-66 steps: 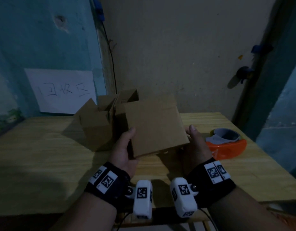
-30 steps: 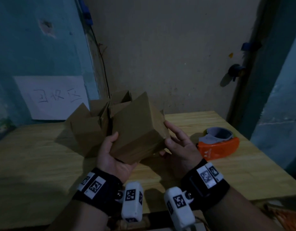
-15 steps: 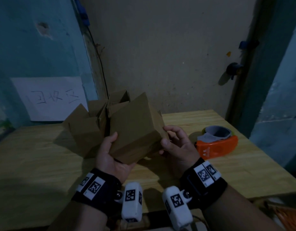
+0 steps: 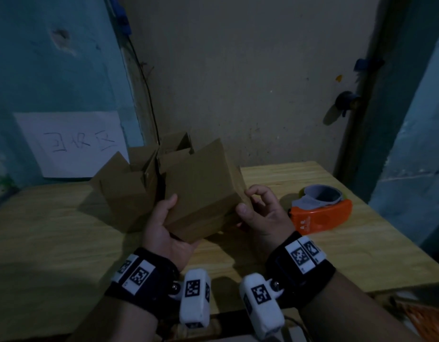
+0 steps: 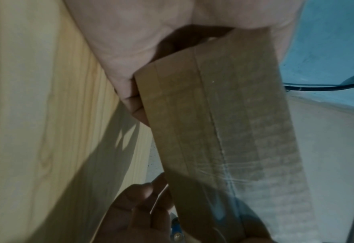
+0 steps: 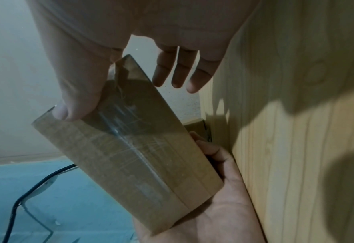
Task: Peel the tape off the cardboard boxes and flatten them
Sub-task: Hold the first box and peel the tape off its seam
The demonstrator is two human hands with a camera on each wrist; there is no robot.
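Observation:
A small closed cardboard box (image 4: pixel 201 193) is held tilted above the wooden table (image 4: pixel 53 243). My left hand (image 4: pixel 164 223) grips it from below and from the left, thumb on the near face. Clear tape (image 5: pixel 234 139) runs along the seam of the box's underside (image 6: pixel 130 156). My right hand (image 4: pixel 260 213) is at the box's lower right corner. Its thumb (image 6: pixel 72 106) lies on the taped face and its forefinger curls against the edge. The other fingers hang free. Whether any tape is lifted, I cannot tell.
Two opened cardboard boxes (image 4: pixel 129 191) (image 4: pixel 174 144) stand just behind the held one, against the wall. An orange tape dispenser (image 4: pixel 322 213) sits on the table to the right. A white paper sign (image 4: pixel 72 144) hangs on the blue wall at left.
The box has been tipped from level to tilted in my left hand. My right hand left the box's side, and its straight fingers have curled in at the lower right corner.

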